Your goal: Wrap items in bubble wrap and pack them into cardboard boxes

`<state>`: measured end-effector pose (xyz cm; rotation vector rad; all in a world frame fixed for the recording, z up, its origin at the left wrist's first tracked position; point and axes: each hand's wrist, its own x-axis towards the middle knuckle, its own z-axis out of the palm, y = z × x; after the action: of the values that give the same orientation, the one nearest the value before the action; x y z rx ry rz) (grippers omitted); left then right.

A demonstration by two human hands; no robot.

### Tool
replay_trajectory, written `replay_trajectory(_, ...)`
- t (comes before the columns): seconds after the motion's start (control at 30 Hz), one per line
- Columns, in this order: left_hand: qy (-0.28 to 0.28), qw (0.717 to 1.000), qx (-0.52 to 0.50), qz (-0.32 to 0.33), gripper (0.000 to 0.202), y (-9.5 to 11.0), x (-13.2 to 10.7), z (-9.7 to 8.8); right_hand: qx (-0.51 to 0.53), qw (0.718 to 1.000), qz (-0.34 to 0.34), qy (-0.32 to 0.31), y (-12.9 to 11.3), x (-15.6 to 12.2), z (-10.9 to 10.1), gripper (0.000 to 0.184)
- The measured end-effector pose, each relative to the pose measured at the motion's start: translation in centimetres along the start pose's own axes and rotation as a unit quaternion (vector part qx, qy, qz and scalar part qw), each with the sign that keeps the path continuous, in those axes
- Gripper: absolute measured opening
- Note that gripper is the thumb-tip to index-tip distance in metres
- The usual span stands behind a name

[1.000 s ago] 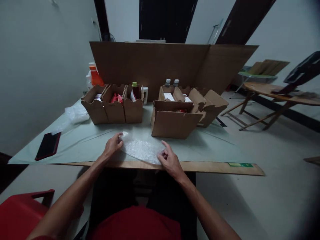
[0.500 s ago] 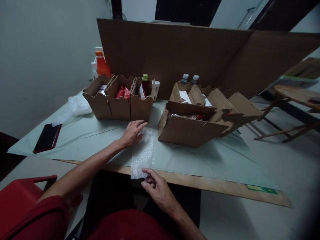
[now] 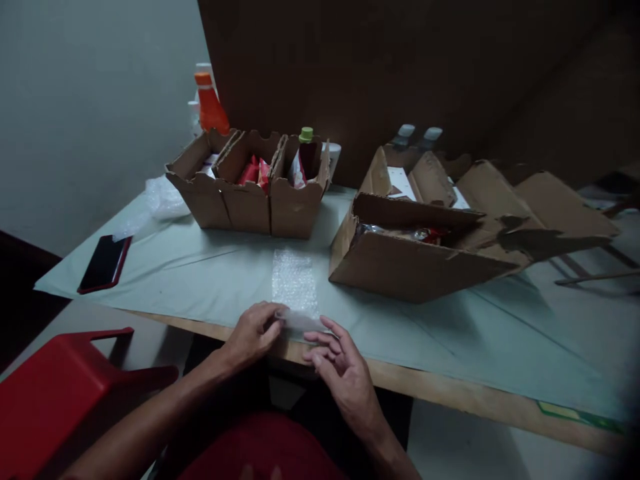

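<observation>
A strip of bubble wrap [image 3: 295, 283] lies lengthwise on the pale green table cover [image 3: 200, 280], running away from me. My left hand [image 3: 253, 333] pinches its near end at the table's front edge, fingers curled on it. My right hand [image 3: 340, 370] hovers just right of that end, fingers loosely bent and touching the wrap's near edge; whether it grips is unclear.
Three small open cardboard boxes [image 3: 250, 187] with red packets and a green-capped bottle stand at the back left. A larger open box [image 3: 415, 257] sits right. An orange bottle [image 3: 210, 107], loose plastic [image 3: 160, 200], a dark phone [image 3: 105, 263] and a red chair [image 3: 65, 393] are on the left.
My left hand came back from the wrap's far end to its near end beside my right hand. The wrap now lies flat and straight. The view moved closer and lower.
</observation>
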<state>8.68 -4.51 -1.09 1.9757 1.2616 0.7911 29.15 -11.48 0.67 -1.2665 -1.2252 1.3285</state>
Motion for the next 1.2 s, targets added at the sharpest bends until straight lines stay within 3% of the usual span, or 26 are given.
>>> replay_trajectory(0.07,-0.002,0.997,-0.026,-0.069,0.037,0.1,1.1,-0.2,-0.087,0.995,-0.041,0.030,0.0,-0.2,-0.7,0.040)
replay_trajectory(0.13,-0.007,0.995,-0.029,-0.094,0.046,0.2,1.6,-0.3,-0.194,0.973,-0.117,0.052,0.1,-0.1,-1.2,0.036)
replay_trajectory(0.27,0.015,0.996,-0.009,-0.087,0.057,-0.2,1.4,0.4,-0.376,0.880,-0.288,0.031,0.4,1.8,-1.2,0.047)
replay_trajectory(0.37,0.053,0.996,0.033,-0.059,0.058,-0.6,1.1,1.2,-0.490,0.816,-0.305,-0.024,0.8,4.2,-1.1,0.045)
replay_trajectory(0.47,0.124,0.988,0.094,0.008,0.054,-0.4,0.3,1.3,-0.542,0.783,-0.297,-0.065,1.0,6.0,-1.3,0.038)
replay_trajectory(0.57,0.132,0.978,0.140,0.085,0.051,0.3,-1.1,0.7,-0.518,0.800,-0.290,-0.088,0.5,6.4,-1.5,0.032)
replay_trajectory(0.67,0.067,0.980,0.132,0.132,0.036,0.7,-2.4,0.2,-0.464,0.845,-0.240,-0.116,-0.6,5.9,-1.4,0.026)
replay_trajectory(0.73,0.049,0.987,0.105,0.114,0.032,0.6,-2.7,0.0,-0.439,0.867,-0.198,-0.127,-1.1,5.6,-1.2,0.023)
replay_trajectory(0.8,0.057,0.992,0.086,0.066,0.031,0.2,-2.5,-0.1,-0.434,0.875,-0.188,-0.098,-1.2,5.4,-1.0,0.022)
replay_trajectory(0.87,0.068,0.994,0.081,0.022,0.032,-0.3,-1.8,0.0,-0.456,0.863,-0.219,-0.019,-1.0,5.2,-1.0,0.023)
replay_trajectory(0.97,0.073,0.993,0.096,-0.001,0.036,-1.1,-0.4,0.3,-0.507,0.810,-0.288,0.062,-0.7,4.8,-1.0,0.027)
replay_trajectory(1.07,0.087,0.987,0.137,0.004,0.037,-1.4,0.6,0.7,-0.545,0.781,-0.305,0.000,-0.2,4.9,-0.7,0.030)
replay_trajectory(1.2,0.115,0.982,0.141,0.049,0.035,-1.2,0.4,0.4,-0.549,0.783,-0.292,-0.036,0.4,6.0,-0.3,0.026)
